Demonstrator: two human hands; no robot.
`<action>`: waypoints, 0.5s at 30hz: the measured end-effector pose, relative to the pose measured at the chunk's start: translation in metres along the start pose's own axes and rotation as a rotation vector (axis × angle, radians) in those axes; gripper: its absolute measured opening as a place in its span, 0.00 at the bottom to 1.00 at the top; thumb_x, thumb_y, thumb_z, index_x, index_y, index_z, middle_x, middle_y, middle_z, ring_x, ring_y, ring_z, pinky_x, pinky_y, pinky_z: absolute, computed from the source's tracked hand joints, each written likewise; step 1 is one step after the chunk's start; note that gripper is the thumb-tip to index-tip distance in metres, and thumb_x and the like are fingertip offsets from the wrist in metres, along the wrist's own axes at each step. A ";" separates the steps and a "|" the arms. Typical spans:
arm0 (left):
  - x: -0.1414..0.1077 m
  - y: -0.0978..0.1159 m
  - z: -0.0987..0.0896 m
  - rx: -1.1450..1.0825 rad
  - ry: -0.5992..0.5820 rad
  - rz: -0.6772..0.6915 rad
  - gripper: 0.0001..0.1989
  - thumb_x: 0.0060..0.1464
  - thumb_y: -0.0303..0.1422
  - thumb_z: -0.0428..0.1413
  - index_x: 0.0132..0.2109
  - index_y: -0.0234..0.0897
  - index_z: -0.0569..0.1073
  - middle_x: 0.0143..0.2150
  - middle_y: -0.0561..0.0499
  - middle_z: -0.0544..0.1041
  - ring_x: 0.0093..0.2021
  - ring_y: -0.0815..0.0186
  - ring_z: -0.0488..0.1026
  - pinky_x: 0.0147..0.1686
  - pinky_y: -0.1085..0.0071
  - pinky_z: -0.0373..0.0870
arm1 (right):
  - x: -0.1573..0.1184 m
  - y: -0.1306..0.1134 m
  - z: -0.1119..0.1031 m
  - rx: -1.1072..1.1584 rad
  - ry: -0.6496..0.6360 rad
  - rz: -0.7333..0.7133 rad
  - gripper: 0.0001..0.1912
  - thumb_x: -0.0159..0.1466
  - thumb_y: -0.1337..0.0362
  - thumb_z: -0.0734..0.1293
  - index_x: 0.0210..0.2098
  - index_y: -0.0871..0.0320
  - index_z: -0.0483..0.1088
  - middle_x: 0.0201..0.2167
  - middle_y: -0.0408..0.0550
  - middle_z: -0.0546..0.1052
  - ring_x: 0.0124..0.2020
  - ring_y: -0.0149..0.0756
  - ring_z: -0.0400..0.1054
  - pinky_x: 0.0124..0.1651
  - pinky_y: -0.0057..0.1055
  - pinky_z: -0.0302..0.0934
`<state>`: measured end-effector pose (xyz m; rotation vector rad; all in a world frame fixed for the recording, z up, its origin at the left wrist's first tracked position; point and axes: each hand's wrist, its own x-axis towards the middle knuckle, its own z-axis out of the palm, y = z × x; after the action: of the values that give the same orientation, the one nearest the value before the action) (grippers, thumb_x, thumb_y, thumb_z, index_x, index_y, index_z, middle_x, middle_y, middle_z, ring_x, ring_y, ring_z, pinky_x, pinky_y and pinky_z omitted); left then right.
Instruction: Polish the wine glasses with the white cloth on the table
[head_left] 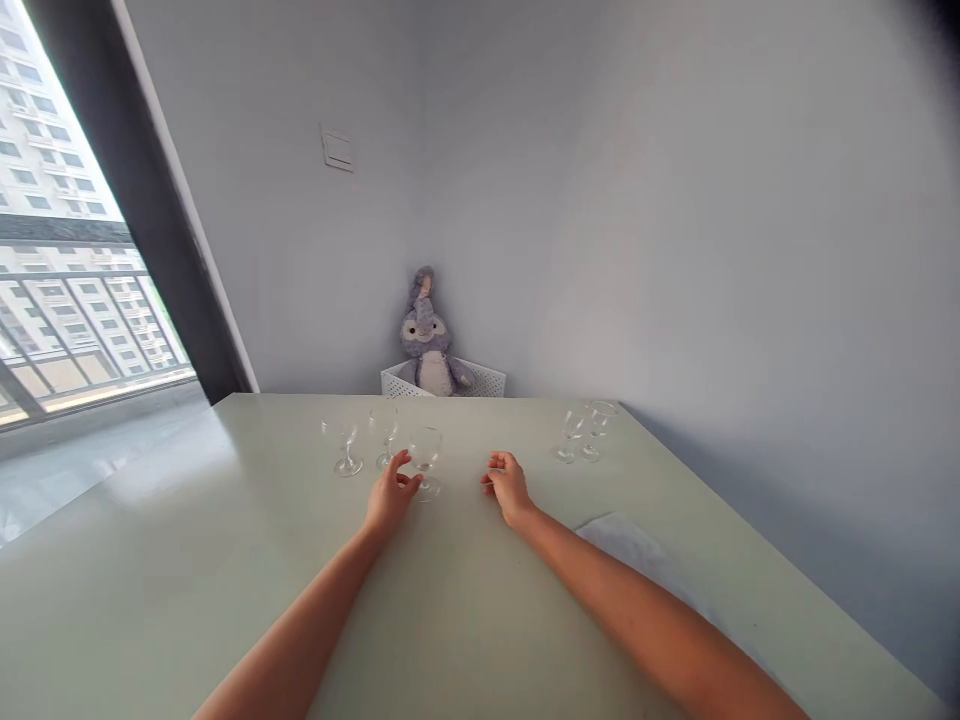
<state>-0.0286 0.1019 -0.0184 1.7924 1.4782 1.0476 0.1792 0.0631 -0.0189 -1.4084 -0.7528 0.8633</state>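
Note:
Several clear stemmed glasses stand upright on the pale table. My left hand [392, 492] is at the left side of the nearest glass [426, 452], its fingers apart around the lower part; whether they touch the glass is hard to tell. Behind that hand are a second glass [385, 428] and, farther left, a third glass [347, 440]. My right hand [508, 482] is to the right of the nearest glass, fingers curved and apart, with nothing visible in it. Two more glasses, one [572, 425] beside another [597, 425], stand beyond it at the back right.
A cloth [626, 538] lies flat on the table [450, 620], partly behind my right forearm. Past the far edge, a grey plush rabbit [426, 335] sits in a white perforated basket [487, 380]. Grey walls border the table's back and right; a window is at the left.

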 end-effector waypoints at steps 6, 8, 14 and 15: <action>0.003 0.001 -0.002 0.008 -0.051 -0.020 0.25 0.49 0.35 0.52 0.55 0.46 0.58 0.47 0.51 0.73 0.30 0.70 0.69 0.35 0.72 0.65 | 0.042 -0.003 -0.088 -0.008 0.399 -0.023 0.18 0.49 0.69 0.59 0.40 0.55 0.59 0.36 0.45 0.68 0.24 0.27 0.65 0.21 0.21 0.61; 0.001 0.005 -0.002 0.008 -0.050 -0.019 0.26 0.48 0.36 0.52 0.55 0.47 0.58 0.47 0.52 0.73 0.29 0.70 0.69 0.34 0.72 0.65 | 0.054 -0.005 -0.108 -0.010 0.443 -0.023 0.21 0.48 0.69 0.61 0.42 0.55 0.58 0.38 0.46 0.68 0.24 0.27 0.66 0.23 0.22 0.62; 0.000 0.013 0.000 0.076 -0.036 -0.117 0.14 0.51 0.37 0.49 0.45 0.43 0.69 0.34 0.53 0.75 0.30 0.67 0.70 0.30 0.73 0.62 | 0.077 -0.011 -0.117 0.007 0.308 -0.027 0.18 0.45 0.66 0.65 0.37 0.56 0.62 0.33 0.42 0.69 0.22 0.27 0.66 0.22 0.24 0.62; 0.000 0.013 0.000 0.080 -0.034 -0.121 0.13 0.51 0.37 0.49 0.43 0.43 0.70 0.33 0.53 0.75 0.30 0.67 0.70 0.30 0.73 0.62 | 0.078 -0.011 -0.113 0.006 0.288 -0.030 0.17 0.45 0.66 0.66 0.35 0.56 0.63 0.31 0.42 0.69 0.21 0.26 0.65 0.21 0.23 0.61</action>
<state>-0.0221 0.0988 -0.0076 1.7425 1.6062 0.9059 0.3166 0.0728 -0.0170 -1.4740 -0.5489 0.6208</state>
